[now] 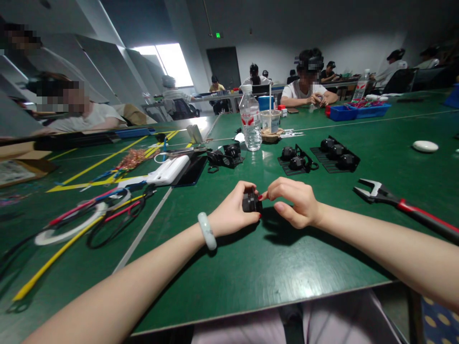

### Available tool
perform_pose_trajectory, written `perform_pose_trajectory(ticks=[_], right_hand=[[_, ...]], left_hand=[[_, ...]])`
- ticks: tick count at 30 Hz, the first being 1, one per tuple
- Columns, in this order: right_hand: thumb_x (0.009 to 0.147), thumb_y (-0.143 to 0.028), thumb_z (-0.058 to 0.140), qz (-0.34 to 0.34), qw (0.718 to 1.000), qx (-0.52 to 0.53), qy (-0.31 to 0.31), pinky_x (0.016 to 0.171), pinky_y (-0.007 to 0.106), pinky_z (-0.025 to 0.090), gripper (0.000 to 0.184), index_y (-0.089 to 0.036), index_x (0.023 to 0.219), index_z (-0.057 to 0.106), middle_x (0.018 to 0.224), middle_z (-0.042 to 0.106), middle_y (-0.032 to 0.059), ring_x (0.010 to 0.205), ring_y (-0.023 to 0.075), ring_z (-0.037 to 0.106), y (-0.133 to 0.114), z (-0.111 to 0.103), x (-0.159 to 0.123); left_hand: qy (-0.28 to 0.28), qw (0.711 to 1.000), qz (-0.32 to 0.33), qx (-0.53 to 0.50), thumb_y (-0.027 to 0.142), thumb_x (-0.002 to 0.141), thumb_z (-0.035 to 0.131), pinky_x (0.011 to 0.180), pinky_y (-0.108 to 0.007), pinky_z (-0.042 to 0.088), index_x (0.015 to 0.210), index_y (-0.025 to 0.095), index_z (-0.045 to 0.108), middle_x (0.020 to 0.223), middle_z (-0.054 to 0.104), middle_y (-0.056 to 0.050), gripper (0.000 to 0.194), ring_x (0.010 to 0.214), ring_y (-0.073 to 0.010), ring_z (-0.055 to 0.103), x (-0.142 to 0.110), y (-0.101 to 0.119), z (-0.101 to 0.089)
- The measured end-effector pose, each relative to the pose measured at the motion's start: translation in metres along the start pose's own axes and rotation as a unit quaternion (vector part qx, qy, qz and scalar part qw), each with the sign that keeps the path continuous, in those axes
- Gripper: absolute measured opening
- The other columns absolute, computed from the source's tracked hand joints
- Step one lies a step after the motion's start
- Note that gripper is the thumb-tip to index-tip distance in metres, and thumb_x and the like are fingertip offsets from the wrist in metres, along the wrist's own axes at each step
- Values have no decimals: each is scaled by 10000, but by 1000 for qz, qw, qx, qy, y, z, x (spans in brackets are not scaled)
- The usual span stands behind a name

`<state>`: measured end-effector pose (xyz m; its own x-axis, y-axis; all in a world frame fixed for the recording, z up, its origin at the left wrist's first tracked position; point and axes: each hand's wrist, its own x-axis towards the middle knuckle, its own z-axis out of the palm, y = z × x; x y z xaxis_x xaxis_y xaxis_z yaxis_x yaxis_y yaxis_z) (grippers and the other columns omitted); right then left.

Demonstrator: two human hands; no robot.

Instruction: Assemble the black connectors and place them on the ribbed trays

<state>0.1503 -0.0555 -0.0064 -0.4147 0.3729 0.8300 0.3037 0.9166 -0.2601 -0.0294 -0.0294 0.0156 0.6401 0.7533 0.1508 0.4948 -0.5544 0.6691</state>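
Observation:
My left hand, with a pale green bangle at the wrist, is closed around a small black plastic part above the green table. Thumb and fingers grip it from both sides. My right hand is just to the right, its index fingertip at or very near the part's edge. Its thumb stands apart from the bent fingers, and nothing shows between them. Beyond the hands lie black knob-like parts on ribbed plates, more of them on another plate, and a loose cluster of black pieces.
Red-handled pliers lie right. A water bottle and a cup with a straw stand ahead. Left are a white device, a dark tablet and cables. Several people sit at tables beyond.

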Motion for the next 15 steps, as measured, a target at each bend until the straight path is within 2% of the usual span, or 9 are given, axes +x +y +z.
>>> perform_pose_trajectory(ticks=[15], right_hand=[[804,-288,362,13,999,-14,-28,644,264,441,181,-158,746,475,735,542,60,727,137,519,5,1,-1]], left_hand=[[7,1000,-9,-12,207,578,562,820,-336,391,1000,174,387,973,467,-26,457,909,-174,468,0,0,0]])
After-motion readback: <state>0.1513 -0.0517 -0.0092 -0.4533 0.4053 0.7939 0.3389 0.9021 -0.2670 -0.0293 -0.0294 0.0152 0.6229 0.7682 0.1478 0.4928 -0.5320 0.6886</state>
